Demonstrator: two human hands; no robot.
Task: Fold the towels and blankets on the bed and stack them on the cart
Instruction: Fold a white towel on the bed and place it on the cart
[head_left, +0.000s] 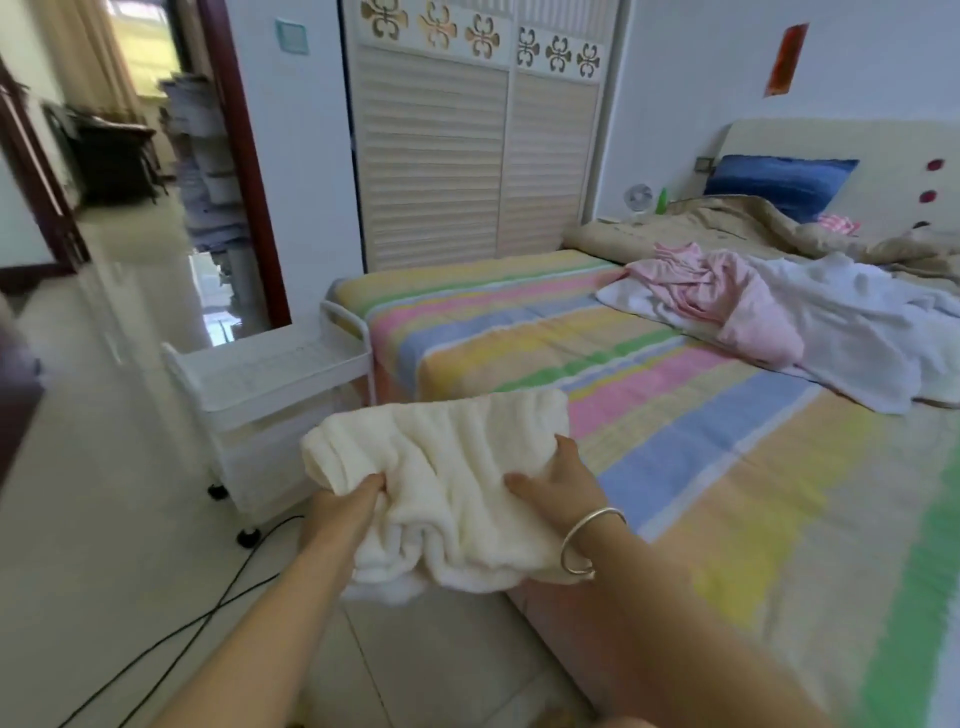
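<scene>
Both hands, left (349, 499) and right (551, 480), gripping a folded cream towel (447, 478), held beside the white cart (270, 384), at the striped bed's (675, 415) corner

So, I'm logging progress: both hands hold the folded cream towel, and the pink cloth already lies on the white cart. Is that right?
Not quite. The head view shows the pink cloth crumpled on the bed, over the white blanket, not on the white cart. The rest holds: left hand and right hand both grip the folded cream towel.
</scene>
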